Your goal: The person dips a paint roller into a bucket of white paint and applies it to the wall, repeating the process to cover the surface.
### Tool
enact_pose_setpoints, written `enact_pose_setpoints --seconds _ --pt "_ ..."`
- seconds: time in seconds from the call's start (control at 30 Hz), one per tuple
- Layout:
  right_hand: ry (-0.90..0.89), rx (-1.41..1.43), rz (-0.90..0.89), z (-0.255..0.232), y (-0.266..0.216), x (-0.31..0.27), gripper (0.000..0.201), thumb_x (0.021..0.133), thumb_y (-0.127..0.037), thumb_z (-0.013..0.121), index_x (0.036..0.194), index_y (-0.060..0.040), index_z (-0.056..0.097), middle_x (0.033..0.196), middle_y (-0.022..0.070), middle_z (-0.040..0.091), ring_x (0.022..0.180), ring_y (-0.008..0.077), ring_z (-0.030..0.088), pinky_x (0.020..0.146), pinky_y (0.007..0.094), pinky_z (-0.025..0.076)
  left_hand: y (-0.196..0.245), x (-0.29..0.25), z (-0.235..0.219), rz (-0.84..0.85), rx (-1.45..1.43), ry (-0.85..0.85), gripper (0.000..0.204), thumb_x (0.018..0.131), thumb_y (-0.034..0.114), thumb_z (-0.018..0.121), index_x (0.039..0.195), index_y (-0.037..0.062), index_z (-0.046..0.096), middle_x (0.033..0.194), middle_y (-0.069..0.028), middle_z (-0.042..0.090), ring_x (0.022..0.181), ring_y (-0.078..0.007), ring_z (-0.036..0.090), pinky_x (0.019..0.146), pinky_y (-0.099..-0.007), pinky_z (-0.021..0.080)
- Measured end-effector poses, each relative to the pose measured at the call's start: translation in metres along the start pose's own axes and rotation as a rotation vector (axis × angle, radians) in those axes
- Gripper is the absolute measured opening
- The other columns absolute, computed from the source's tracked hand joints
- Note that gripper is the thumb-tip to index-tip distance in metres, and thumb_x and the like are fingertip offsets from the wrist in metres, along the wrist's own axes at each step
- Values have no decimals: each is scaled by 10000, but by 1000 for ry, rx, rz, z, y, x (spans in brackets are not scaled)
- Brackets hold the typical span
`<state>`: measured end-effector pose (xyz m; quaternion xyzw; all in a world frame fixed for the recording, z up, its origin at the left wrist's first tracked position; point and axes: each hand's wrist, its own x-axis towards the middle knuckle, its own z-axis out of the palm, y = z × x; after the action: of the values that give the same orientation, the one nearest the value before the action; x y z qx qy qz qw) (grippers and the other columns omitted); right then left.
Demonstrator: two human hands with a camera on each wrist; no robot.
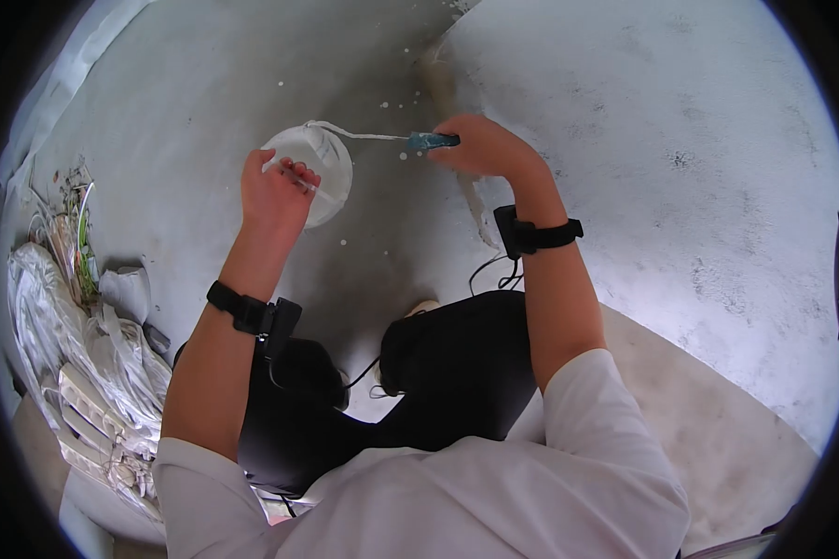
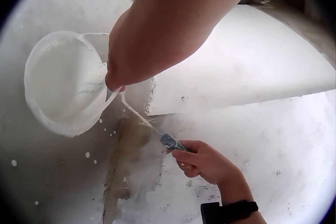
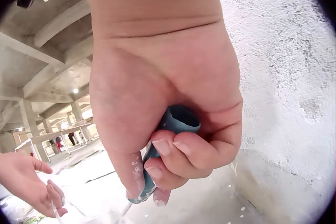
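My left hand (image 1: 275,194) holds the handle of a white bucket (image 2: 30,95), its fingers curled around the pale strip. Pale liquid like paint shows inside the bucket in the left wrist view. To the right, my right hand (image 1: 488,149) grips the blue tube handle of a paint roller (image 1: 423,141); fingers and thumb wrap it in the right wrist view. The white-smeared rod of the roller runs left and bends over at the bucket's far rim. A pale roller head shows partly inside the bucket, against its wall.
A wall (image 1: 662,121) patched with white coating rises on the right. White drops spot the grey floor (image 1: 205,102). At the left lie crumpled plastic sheeting (image 1: 33,298) and dry plant stalks (image 1: 79,233). Cables hang from both wrist cameras.
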<state>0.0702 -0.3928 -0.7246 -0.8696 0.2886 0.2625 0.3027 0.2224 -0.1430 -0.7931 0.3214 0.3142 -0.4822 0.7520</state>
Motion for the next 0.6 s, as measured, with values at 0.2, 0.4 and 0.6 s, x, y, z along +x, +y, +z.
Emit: enact_pose_setpoints --seconds 0.2,0.4,0.6 --pt "-92 -31 -1 10 -5 5 321 842 -288 676 1055 -49 700 709 78 605 626 187 538 585 343 442 -2 2 -9 -54 35 -30 225 868 256 500 799 63 407 803 -72 461 769 -202 471 869 -380 434" --pt "-147 -65 -3 13 -9 12 334 841 -309 670 1053 -54 703 699 66 594 620 176 530 561 338 429 2 6 -10 -56 30 -53 222 871 259 494 796 69 407 802 -67 459 771 -205 466 862 -373 432" --pt "-122 -25 75 4 -17 4 327 821 -330 676 1030 -82 720 751 100 643 689 233 613 644 358 472 1 -1 -6 -40 59 -71 206 872 251 483 802 71 414 805 -66 460 774 -205 468 866 -373 433"
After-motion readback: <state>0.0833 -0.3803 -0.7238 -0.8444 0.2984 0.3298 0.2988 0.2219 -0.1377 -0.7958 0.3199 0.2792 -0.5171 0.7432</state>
